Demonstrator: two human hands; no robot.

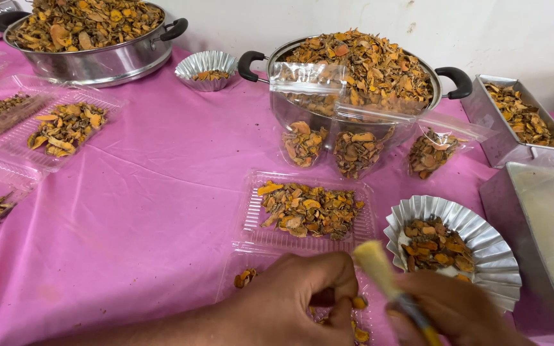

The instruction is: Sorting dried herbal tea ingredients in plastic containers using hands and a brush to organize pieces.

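My left hand [302,298] rests curled on a clear plastic tray [251,263] at the near edge, its fingers closed over a few dried orange-yellow slices [245,277]. My right hand [456,314] grips a small brush [386,272] with pale bristles pointing up and a yellow handle. Just beyond lies a second clear tray [251,221] filled with dried slices. A fluted foil cup [488,256] with slices stands right of the brush.
A steel pot [283,109] heaped with slices stands behind three clear bags [357,150]. Another full pot [107,61] and a small foil cup [206,64] are at the back left. Clear trays [65,128] lie left; metal tins [501,144] stand right on the pink cloth.
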